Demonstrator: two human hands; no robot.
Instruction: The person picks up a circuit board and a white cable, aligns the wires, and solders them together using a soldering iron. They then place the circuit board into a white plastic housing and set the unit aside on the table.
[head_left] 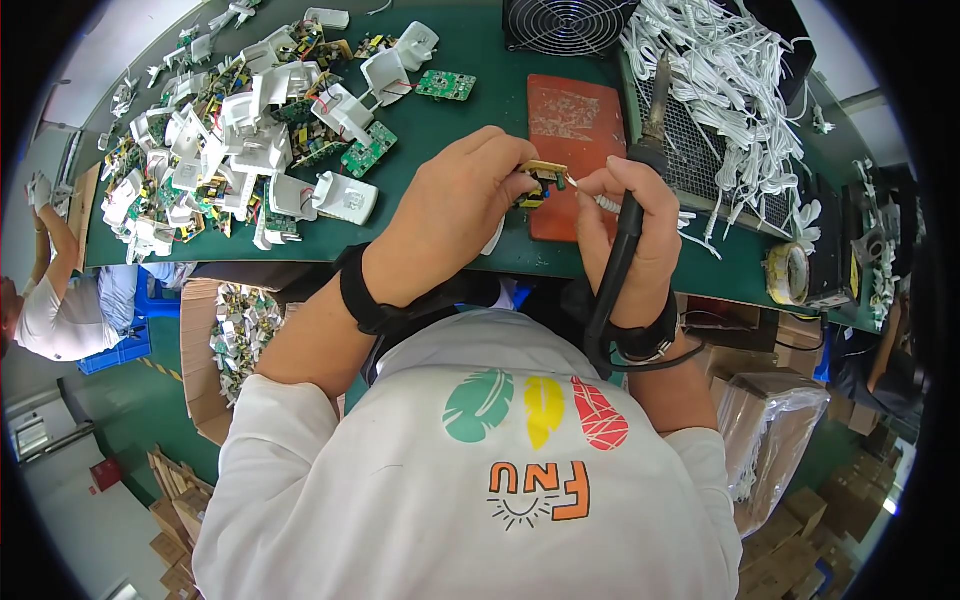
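Over the red-brown mat (575,110), my left hand (440,205) pinches a small circuit board (545,168) with components on its underside. My right hand (640,225) is closed around a black-handled soldering iron (622,255), whose metal end points away from me, up toward the cables. Between that hand's thumb and fingers is a white cable (607,204), its thin bare end close to the board's right edge. Whether the wire touches the board I cannot tell. Part of a white plastic piece (493,238) shows beneath my left hand.
A heap of white charger housings (250,120) and green boards (446,85) covers the bench's left. Bundled white cables (710,90) fill a mesh tray at right, near a tape roll (787,273). A black fan (570,22) stands behind; a person (70,310) is far left.
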